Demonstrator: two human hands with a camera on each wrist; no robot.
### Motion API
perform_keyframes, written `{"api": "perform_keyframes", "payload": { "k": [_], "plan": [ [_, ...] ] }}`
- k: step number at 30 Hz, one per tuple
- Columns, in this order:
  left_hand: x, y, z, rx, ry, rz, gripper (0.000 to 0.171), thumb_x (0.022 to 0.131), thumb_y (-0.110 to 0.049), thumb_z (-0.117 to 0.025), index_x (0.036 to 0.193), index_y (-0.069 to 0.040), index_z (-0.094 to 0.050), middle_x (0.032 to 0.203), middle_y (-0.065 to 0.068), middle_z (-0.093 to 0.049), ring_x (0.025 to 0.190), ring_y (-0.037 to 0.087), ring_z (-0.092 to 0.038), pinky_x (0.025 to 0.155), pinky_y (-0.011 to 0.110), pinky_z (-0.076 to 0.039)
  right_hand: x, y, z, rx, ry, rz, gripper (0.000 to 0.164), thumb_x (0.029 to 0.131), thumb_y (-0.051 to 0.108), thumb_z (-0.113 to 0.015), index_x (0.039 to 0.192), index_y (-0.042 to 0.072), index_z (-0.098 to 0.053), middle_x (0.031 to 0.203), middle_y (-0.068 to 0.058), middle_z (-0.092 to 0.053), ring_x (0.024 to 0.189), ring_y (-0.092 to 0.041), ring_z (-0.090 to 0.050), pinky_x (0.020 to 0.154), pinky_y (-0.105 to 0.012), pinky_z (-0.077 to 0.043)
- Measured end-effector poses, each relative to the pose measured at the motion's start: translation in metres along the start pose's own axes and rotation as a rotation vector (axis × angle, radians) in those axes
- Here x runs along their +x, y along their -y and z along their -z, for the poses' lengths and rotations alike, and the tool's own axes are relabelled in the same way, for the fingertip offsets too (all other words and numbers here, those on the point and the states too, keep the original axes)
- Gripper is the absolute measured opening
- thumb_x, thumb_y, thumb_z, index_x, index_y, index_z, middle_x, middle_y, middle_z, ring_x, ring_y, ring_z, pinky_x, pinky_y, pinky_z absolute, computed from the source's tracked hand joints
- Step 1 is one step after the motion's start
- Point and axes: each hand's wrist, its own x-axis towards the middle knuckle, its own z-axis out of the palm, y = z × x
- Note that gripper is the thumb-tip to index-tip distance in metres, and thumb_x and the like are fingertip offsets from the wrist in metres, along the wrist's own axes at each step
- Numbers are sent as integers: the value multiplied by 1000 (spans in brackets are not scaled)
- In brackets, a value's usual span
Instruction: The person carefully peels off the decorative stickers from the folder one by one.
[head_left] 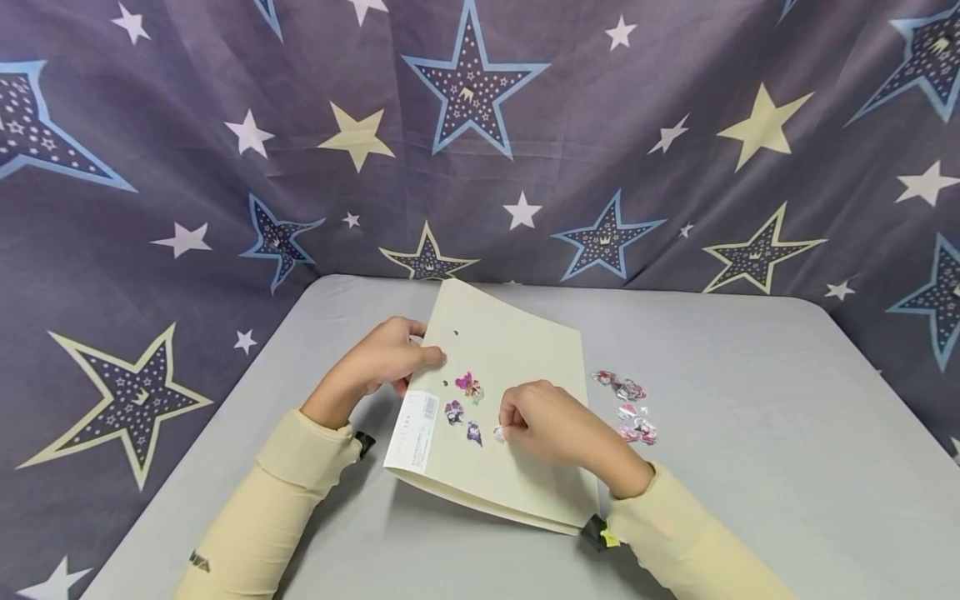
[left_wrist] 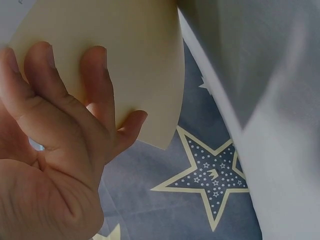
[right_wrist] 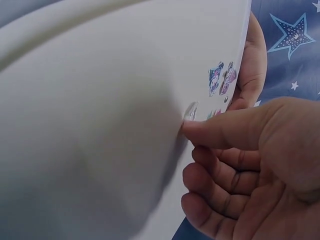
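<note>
A cream notebook with a white barcode label leans tilted over the grey table. My left hand grips its left edge, thumb on the cover; in the left wrist view the fingers lie against the back. On the lower left of the cover sit several small shiny cartoon stickers, among them a pink and orange one and purple ones. With thumb and forefinger my right hand pinches a small pale sticker at the cover, right of the others. Its remaining fingers are curled.
More shiny red and pink stickers lie on the grey table, right of the notebook. Behind the table hangs a dark cloth with a star pattern. Black straps show at both wrists.
</note>
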Motion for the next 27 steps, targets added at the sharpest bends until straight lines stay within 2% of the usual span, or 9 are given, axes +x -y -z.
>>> {"api": "perform_keyframes", "payload": {
  "k": [17,27],
  "plan": [
    [1,1,0,-1,-9,8,38,90,-12,-66,121,8,-59,77,16,-74,51,22,-68,36,27,-49,-7,5,9,-47,-34,32,16,86,1,-66,77,14,-63,74,8,-57,67,-9,-49,62,-22,-46],
    [2,2,-1,6,-16,9,39,89,-13,-66,121,7,-59,75,15,-74,50,22,-68,36,27,-49,-14,-3,39,-41,-44,-26,17,91,1,-64,79,13,-64,73,7,-57,66,-8,-50,62,-24,-47]
  ]
}}
